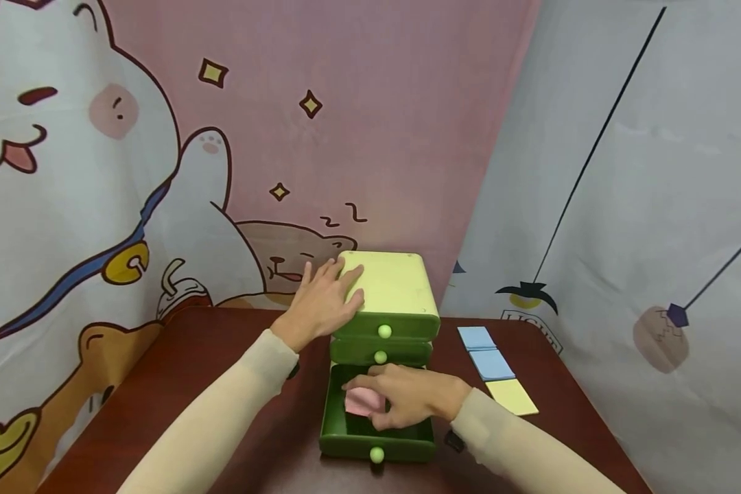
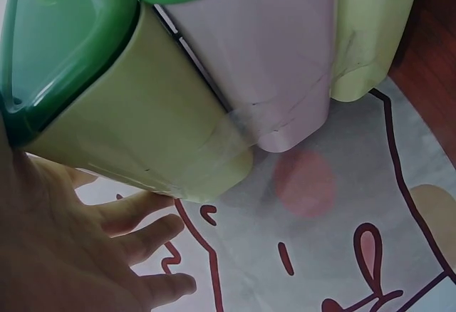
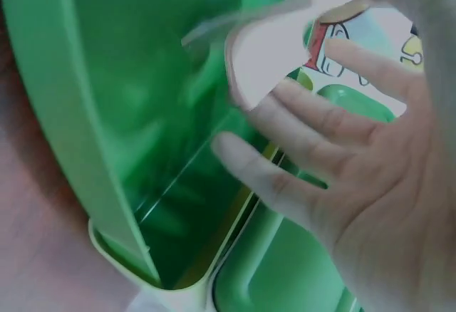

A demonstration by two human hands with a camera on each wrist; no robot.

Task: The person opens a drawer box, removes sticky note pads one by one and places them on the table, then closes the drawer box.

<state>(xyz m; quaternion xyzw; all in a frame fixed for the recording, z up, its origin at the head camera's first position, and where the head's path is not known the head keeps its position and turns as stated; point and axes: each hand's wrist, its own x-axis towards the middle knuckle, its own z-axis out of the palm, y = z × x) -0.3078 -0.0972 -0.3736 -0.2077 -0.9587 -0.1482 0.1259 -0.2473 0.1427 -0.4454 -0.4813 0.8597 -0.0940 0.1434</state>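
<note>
A small cabinet (image 1: 387, 283) with a pale yellow top and green drawer fronts stands on the dark red table. My left hand (image 1: 324, 302) rests spread at the left edge of its top; in the left wrist view that hand (image 2: 107, 234) lies along the yellow side. The bottom drawer (image 1: 377, 446) is pulled out. Inside it my right hand (image 1: 410, 394) holds a pink sticky note pad (image 1: 363, 402) between the index finger and thumb. In the right wrist view the pad (image 3: 267, 59) is tilted at the fingertips, and the other fingers (image 3: 271, 180) are extended.
Two light blue sticky note pads (image 1: 492, 364) and a yellow pad (image 1: 511, 397) lie in a line on the table (image 1: 222, 384), right of the cabinet. The middle drawer (image 1: 352, 351) and top drawer are closed. A cartoon-printed cloth (image 1: 395, 137) hangs behind.
</note>
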